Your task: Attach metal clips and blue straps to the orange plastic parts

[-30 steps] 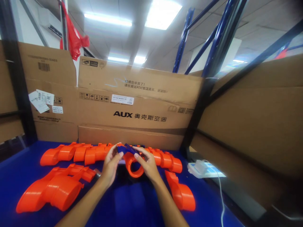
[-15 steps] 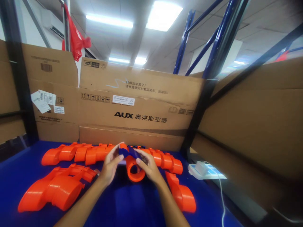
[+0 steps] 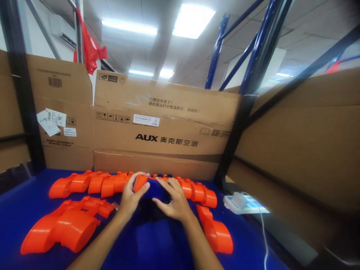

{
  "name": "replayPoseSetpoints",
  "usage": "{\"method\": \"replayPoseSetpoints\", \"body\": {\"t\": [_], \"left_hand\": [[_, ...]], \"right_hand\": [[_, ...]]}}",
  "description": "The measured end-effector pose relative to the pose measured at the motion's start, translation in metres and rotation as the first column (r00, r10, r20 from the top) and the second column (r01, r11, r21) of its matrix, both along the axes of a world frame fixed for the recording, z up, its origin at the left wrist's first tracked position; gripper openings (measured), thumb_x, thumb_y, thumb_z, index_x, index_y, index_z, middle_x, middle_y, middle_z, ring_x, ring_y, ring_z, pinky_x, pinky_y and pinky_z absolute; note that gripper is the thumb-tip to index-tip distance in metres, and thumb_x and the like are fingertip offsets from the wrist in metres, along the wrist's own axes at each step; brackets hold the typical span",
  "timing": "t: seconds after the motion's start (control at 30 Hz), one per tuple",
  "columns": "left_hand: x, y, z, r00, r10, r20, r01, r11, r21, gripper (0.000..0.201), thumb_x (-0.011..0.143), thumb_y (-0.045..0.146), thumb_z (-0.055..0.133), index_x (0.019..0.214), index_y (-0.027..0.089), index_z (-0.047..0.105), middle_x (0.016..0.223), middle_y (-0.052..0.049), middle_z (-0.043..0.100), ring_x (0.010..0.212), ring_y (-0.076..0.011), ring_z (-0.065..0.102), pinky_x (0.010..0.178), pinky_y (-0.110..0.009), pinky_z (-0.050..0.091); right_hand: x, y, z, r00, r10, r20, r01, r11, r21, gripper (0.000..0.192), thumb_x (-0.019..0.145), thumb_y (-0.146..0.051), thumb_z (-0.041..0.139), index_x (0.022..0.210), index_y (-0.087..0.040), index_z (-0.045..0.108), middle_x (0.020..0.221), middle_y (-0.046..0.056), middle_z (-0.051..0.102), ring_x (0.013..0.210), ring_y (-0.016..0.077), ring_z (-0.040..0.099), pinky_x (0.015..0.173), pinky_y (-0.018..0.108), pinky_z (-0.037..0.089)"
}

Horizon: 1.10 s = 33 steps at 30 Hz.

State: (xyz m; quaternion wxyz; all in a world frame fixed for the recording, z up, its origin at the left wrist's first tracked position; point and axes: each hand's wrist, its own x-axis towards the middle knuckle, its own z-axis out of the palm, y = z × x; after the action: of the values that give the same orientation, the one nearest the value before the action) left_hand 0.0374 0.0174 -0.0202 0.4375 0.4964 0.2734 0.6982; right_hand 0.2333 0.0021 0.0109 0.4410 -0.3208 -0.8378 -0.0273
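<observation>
My left hand point(image 3: 132, 195) is closed around the left end of an orange plastic part point(image 3: 140, 182), thumb at the front. Joined to it or lying against it is a dark blue piece point(image 3: 155, 189); I cannot tell which. My right hand point(image 3: 176, 200) spans this blue piece, fingers over its top edge and thumb near its lower edge. Both hands hold the part above the blue table surface point(image 3: 153, 243). The underside of the part and some fingertips are hidden.
Similar orange parts stand in a row at the back left point(image 3: 81, 182) and back right point(image 3: 197, 191). More orange parts lie at front left point(image 3: 75, 228) and right point(image 3: 221, 234). A cardboard wall point(image 3: 165, 161) closes the back. A white power strip point(image 3: 244, 203) with a cable sits right, beside a dark post point(image 3: 230, 150).
The held part has been turned, so the orange ring that hung below it no longer shows and a broad blue face does. My right hand's fingers have spread wider.
</observation>
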Motion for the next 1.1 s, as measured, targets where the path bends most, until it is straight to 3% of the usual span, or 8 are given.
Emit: {"method": "replayPoseSetpoints", "body": {"t": [0.8,1.0,1.1], "left_hand": [[0.003,0.002,0.001,1.000,-0.004,0.027,0.005,0.999,-0.032,0.039,0.072,0.033,0.081,0.104,0.023,0.061,0.116,-0.010,0.073,0.110,-0.0269,0.066,0.103,-0.045,0.044],[0.003,-0.004,0.002,0.982,-0.111,0.152,0.121,0.991,-0.057,0.049,0.079,0.047,0.073,0.120,0.022,0.064,0.118,-0.011,0.070,0.106,-0.0266,0.066,0.092,-0.037,0.050],[0.003,-0.010,0.004,0.955,-0.224,0.196,0.234,0.972,-0.032,0.049,0.080,0.047,0.071,0.121,0.021,0.063,0.096,-0.007,0.071,0.075,-0.0185,0.067,0.065,-0.029,0.053]], "right_hand": [[-0.001,0.001,-0.006,1.000,-0.026,0.008,0.026,1.000,0.017,0.069,0.079,-0.038,0.073,0.144,-0.030,0.051,0.106,0.010,0.062,0.096,0.0286,0.058,0.089,0.049,0.049],[-0.005,0.002,-0.003,0.977,0.044,-0.209,-0.076,0.986,-0.148,0.059,0.085,-0.042,0.068,0.140,-0.027,0.055,0.121,0.011,0.064,0.109,0.0297,0.060,0.099,0.048,0.047],[-0.008,0.005,-0.005,0.910,0.103,-0.403,-0.246,0.914,-0.323,0.040,0.093,-0.050,0.056,0.122,-0.025,0.068,0.110,0.009,0.071,0.106,0.0288,0.064,0.096,0.045,0.050]]}}
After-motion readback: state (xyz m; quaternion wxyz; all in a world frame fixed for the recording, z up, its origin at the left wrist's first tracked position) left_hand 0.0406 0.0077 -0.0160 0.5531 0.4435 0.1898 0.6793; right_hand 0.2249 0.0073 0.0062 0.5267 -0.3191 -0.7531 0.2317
